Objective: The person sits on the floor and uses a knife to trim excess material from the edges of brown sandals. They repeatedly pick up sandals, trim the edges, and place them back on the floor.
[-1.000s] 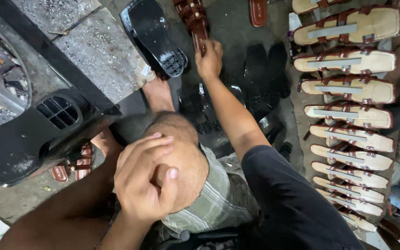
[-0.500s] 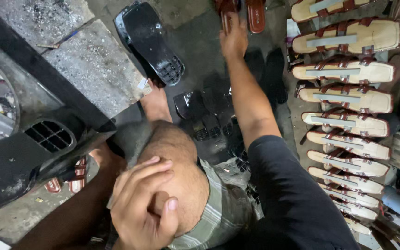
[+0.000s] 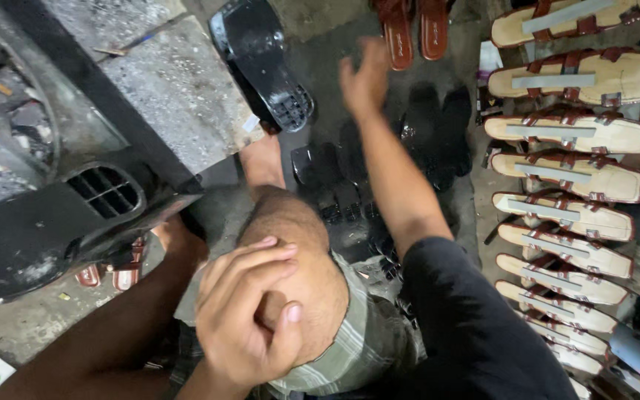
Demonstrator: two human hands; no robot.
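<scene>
My left hand lies cupped over my bent knee at the bottom centre, fingers curled around it. My right hand is stretched out over the floor at the top centre, blurred, fingers apart and holding nothing. It hovers just below a pair of brown sandals and above a heap of black soles. A black sole lies to its left, resting on the edge of a grey stone slab.
A row of several tan sandals with brown straps runs down the right side. A black machine housing with a vent grille sits at the left. My bare foot rests beside the slab.
My right hand has let go of the brown sandal strap it was touching and now hovers open below the pair. My left hand stays on the knee.
</scene>
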